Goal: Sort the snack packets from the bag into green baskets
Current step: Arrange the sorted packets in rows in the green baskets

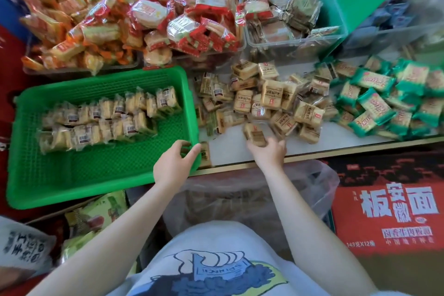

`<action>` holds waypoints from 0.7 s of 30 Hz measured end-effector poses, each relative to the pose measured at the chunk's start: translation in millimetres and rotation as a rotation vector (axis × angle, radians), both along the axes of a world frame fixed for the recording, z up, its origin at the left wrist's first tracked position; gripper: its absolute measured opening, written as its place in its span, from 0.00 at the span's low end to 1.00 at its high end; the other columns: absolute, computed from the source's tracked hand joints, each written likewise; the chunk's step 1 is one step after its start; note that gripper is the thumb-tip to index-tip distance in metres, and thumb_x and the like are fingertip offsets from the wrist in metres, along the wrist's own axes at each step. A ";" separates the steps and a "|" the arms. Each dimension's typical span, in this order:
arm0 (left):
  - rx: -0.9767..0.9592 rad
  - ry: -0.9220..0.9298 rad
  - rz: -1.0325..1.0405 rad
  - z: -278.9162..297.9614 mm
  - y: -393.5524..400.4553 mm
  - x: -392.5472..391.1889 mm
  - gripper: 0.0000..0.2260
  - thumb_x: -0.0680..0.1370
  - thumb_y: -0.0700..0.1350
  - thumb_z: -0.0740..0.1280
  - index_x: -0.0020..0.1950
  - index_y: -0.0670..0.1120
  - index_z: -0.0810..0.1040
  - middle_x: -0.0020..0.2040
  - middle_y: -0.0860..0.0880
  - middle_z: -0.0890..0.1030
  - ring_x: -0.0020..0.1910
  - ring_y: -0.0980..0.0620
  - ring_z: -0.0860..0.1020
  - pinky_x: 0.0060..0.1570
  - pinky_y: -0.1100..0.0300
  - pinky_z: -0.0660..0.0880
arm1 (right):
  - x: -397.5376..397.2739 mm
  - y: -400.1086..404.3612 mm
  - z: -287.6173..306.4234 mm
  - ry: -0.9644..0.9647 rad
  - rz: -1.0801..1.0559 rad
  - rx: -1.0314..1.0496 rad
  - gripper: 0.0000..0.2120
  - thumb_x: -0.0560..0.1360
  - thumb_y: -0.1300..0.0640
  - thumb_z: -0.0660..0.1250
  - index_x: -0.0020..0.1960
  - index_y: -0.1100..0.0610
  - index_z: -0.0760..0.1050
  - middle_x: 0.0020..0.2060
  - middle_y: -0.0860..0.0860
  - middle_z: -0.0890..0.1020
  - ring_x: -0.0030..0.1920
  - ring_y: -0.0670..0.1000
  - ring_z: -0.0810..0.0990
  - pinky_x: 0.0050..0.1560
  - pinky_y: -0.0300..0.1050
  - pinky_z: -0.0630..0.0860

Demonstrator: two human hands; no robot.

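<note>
A green basket [48,185] sits at the left with two rows of tan snack packets [108,115] standing in it. My left hand [174,166] curls over the basket's near right corner and grips its rim. A loose pile of tan packets [271,98] lies on the white counter to the right of the basket. At the pile's near edge my right hand [268,151] grips one blurred tan packet [254,134]. One more tan packet [205,157] lies against the basket's right side. A clear plastic bag [240,194] hangs open below the counter edge, between my arms.
Green-wrapped packets [374,103] are heaped at the right of the counter. Behind are heaps of orange packets [67,31] and red packets [187,7], and a clear bin [334,31] holding mixed packets. A red carton [389,211] stands on the floor at the right.
</note>
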State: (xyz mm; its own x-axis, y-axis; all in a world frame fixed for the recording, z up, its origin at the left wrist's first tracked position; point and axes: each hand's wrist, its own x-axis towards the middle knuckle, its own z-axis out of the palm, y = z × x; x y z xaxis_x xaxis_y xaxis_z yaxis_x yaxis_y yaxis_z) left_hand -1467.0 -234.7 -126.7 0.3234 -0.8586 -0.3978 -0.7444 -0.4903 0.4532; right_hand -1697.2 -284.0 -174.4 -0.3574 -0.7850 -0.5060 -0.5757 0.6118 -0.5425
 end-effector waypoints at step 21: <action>0.345 1.203 0.574 -8.0 97.0 9.5 0.15 0.82 0.40 0.65 0.66 0.36 0.75 0.55 0.36 0.84 0.47 0.44 0.85 0.40 0.57 0.82 | 65.1 20.3 -13.8 -0.418 0.230 0.142 0.02 0.76 0.58 0.72 0.48 0.55 0.82 0.47 0.54 0.85 0.48 0.54 0.83 0.55 0.48 0.78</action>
